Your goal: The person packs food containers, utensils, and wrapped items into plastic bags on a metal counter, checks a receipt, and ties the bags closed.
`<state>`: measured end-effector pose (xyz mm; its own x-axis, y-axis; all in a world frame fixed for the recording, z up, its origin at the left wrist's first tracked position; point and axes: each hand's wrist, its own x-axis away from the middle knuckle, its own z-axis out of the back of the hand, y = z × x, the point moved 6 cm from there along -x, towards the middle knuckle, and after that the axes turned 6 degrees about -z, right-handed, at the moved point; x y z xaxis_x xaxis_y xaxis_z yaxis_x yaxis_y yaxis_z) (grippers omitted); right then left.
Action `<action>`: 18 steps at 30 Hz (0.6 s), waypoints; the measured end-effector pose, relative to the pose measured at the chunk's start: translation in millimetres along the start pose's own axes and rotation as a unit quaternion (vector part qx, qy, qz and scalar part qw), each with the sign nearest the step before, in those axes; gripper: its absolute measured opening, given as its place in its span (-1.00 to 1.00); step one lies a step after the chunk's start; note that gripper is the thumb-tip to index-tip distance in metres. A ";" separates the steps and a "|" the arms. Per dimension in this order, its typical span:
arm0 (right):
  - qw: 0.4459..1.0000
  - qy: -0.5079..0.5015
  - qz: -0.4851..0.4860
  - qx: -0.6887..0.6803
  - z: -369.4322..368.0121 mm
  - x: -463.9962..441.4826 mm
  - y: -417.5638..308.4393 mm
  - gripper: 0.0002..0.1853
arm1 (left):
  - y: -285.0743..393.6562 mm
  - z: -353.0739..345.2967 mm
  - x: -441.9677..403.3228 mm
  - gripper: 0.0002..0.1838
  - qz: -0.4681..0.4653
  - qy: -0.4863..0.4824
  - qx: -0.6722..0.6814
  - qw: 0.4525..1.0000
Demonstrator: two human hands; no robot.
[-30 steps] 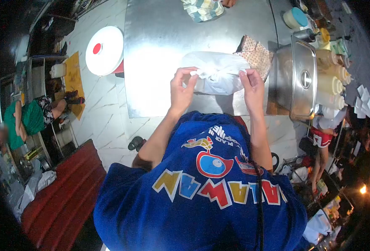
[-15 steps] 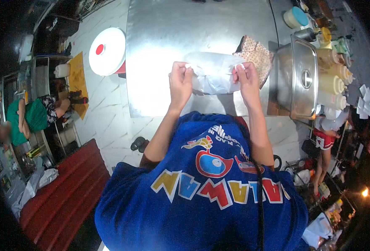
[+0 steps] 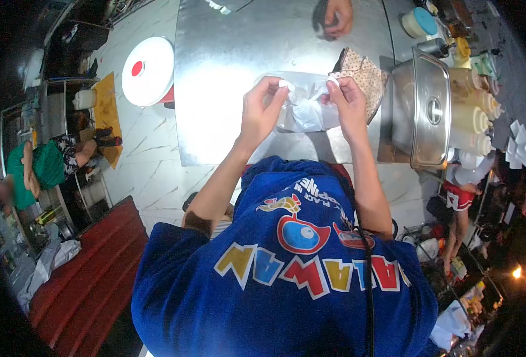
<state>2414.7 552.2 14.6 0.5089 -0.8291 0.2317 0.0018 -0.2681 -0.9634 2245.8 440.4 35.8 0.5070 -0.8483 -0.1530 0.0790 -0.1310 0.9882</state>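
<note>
A translucent white plastic bag [image 3: 306, 113] is stretched between my two hands above the metal table [image 3: 239, 50]. My left hand [image 3: 263, 107] pinches one upper corner of it, thumb against fingers. The opposite corner is gripped by my right hand [image 3: 349, 102] in the same way. Just beyond my right hand lies a dotted, light brown folded cloth or paper [image 3: 361, 74]. What the bag contains, if anything, I cannot make out.
On the right stand a lidded steel pan [image 3: 420, 113] and several squeeze bottles [image 3: 471, 119]. A blue-lidded tub [image 3: 420, 22] is behind them. Left of the table is a white round lid [image 3: 148, 71]. Another person's hand [image 3: 338, 18] reaches over the far edge.
My hands have drawn slightly closer together, and the bag's top has bunched between them. Another person's hand has appeared at the far side, along with a small white item at the table's far left.
</note>
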 end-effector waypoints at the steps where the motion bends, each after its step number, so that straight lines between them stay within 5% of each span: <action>1: 1.000 -0.009 0.003 -0.003 -2.2 1.8 -6.0 -0.82 | -2.8 -0.6 -0.1 -0.88 0.012 0.001 0.030 0.999; 13: 0.995 -0.097 0.017 -0.031 -16.9 0.5 -20.6 -0.83 | 2.9 -15.4 -12.1 -0.88 0.112 -0.075 0.054 0.989; 16: 0.993 -0.112 0.026 -0.028 -19.1 -2.6 -27.9 -0.82 | 17.8 -20.7 -16.5 -0.81 -0.040 -0.131 -0.005 0.991; 18: 0.993 -0.115 0.027 -0.016 -21.7 -9.2 -26.9 -0.82 | 18.4 -24.9 -16.8 -0.79 -0.026 -0.143 0.006 0.989</action>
<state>2391.3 556.4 41.3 0.6912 -0.7093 0.1385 -0.0561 -0.2437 -0.9682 2260.2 465.1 56.5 0.2379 -0.9506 -0.1993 0.0876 -0.1834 0.9791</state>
